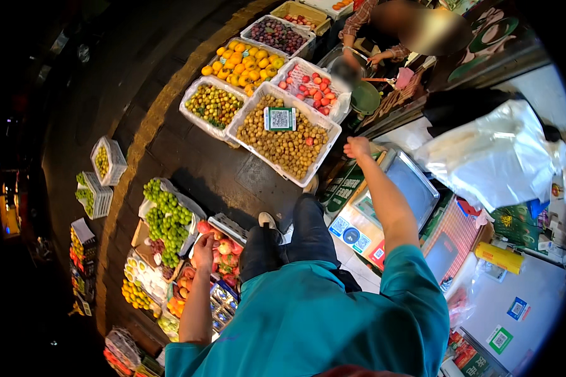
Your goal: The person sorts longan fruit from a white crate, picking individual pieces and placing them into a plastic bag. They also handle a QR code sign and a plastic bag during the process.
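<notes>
The left hand (203, 251) is hanging with its fingers curled, just beside a heap of red fruit (227, 254) lying to its right; whether the fingers are closing on anything, I cannot tell. The right hand (358, 147) is reaching farther forward with bent fingers, and what it may be holding is likewise too small to make out. Just behind and right of that hand, a metal weighing tray (414, 188) is sitting partly hidden by the forearm. Between the two hands, dark-trousered legs (308, 229) are standing, separating the red fruit from the tray. Close ahead and left of the left hand, green grapes (170, 213) are piling up high. Near the right hand, on its left, a white crate (322, 155) is holding small brown fruit (277, 147), and a card (280, 119) is covering some of it. Well to the right of the right hand, a heap of clear plastic bags (490, 154) is spreading. Beyond the brown fruit, small green-brown fruit (214, 105), red oval fruit (316, 91) and orange fruit (248, 63) are filling more crates; farther off, dark purple fruit (275, 36) is lying, and a co-worker's hand (352, 60) is showing.
</notes>
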Tool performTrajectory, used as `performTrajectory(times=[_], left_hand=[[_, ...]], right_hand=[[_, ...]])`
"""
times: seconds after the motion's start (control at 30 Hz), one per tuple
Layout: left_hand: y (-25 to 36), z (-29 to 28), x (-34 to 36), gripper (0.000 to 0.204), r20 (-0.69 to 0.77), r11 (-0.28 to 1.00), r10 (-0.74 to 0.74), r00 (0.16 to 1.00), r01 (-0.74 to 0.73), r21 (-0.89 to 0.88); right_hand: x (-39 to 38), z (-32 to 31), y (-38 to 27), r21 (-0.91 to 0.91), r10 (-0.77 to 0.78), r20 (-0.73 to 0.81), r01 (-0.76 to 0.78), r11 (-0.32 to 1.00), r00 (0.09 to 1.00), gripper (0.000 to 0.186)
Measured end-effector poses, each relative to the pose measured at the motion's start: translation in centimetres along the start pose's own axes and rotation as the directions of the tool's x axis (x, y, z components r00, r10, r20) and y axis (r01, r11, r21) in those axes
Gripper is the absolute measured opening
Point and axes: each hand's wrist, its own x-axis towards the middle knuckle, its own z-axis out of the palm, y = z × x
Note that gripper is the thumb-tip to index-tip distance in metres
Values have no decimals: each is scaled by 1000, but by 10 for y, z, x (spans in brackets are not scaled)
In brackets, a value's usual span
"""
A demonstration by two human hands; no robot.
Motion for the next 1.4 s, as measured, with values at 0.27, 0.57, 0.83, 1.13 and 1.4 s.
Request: performTrajectory(times=[0.27,0.57,0.83,1.13,1.4], left_hand=[[-25,23,-4,31,-21,962,-272,962,271,-41],[39,87,-33,26,23,742,-369,929,280,609],[95,155,5,27,-178,756,-567,804,594,275],[93,124,36,34,-59,800,-426,903,406,442],[62,79,88,35,121,807,-345,931,228,545]], right_hand=[[282,6,-98,310,187,-110,-145,939,976,39],[455,4,-157,482,364,-48,-297,824,930,59],[497,25,-140,628,-44,368,-213,749,929,48],[410,42,-130,336,243,-94,-199,920,965,48],[201,50,-110,-252,-300,-396,212,944,868,66]])
